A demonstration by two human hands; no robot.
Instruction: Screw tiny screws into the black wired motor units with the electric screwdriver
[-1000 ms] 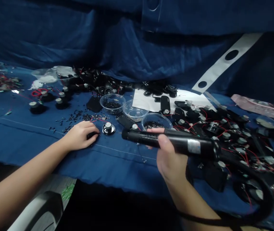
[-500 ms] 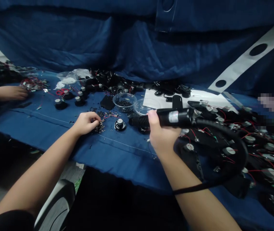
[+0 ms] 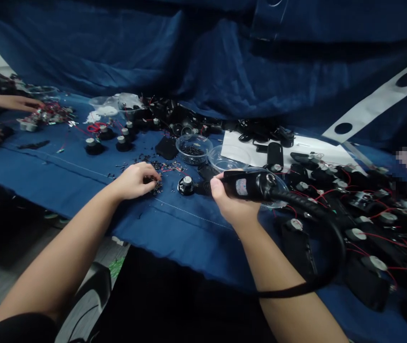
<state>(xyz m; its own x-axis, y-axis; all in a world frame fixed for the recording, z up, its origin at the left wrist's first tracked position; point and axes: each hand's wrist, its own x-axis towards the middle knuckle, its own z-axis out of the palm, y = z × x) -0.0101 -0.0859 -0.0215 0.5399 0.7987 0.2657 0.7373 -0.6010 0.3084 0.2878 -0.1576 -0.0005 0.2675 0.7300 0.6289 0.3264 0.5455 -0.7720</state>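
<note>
My right hand (image 3: 237,205) is wrapped around a black corded electric screwdriver (image 3: 242,186), held almost level with its nose pointing left. Just off that nose sits a small round speaker (image 3: 187,184) with a pale magnet on top; whether the two touch I cannot tell. To the left, my left hand (image 3: 135,181) rests on a pile of tiny screws (image 3: 158,186), thumb and fingers curled into a pinch. Anything between those fingertips is too small to make out. The screwdriver's thick cable (image 3: 332,233) loops back across my right forearm.
Clear plastic bowls (image 3: 193,148) stand behind the speaker, one with dark screws. Wired speakers in black housings (image 3: 359,234) crowd the right side. More speakers (image 3: 94,146) stand at left. A co-worker's hands (image 3: 19,102) are at a pile of red-wired parts (image 3: 55,114).
The screwdriver's nose has come closer to the speaker and dipped. My left hand stays at the screw pile. The view has shifted, and a co-worker's second hand shows at left.
</note>
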